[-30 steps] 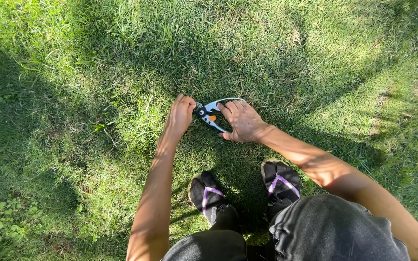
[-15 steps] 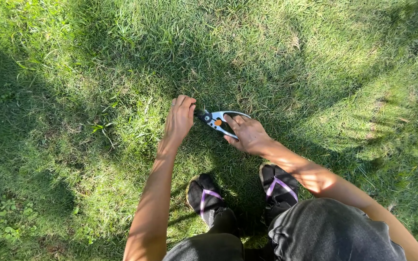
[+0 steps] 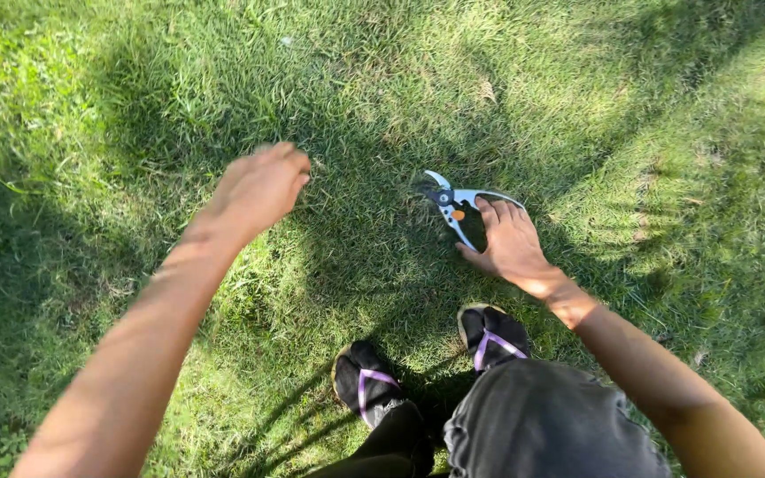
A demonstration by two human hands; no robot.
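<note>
Head cam: right hand point(image 3: 511, 243) gripping handles of pruning shears point(image 3: 458, 205), blades down in grass point(image 3: 135, 106), mid-lawn. Left hand point(image 3: 258, 188) raised off to the side, loosely curled, holding nothing. Sandalled feet point(image 3: 427, 363) just below.

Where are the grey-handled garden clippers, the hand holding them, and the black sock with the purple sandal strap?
Grey-handled garden clippers point(image 3: 453, 204): head view, on the pivot by the orange button.
Right hand point(image 3: 511, 243): head view, on the back of the hand.
Black sock with purple sandal strap point(image 3: 493, 336): head view, on the toes.
</note>
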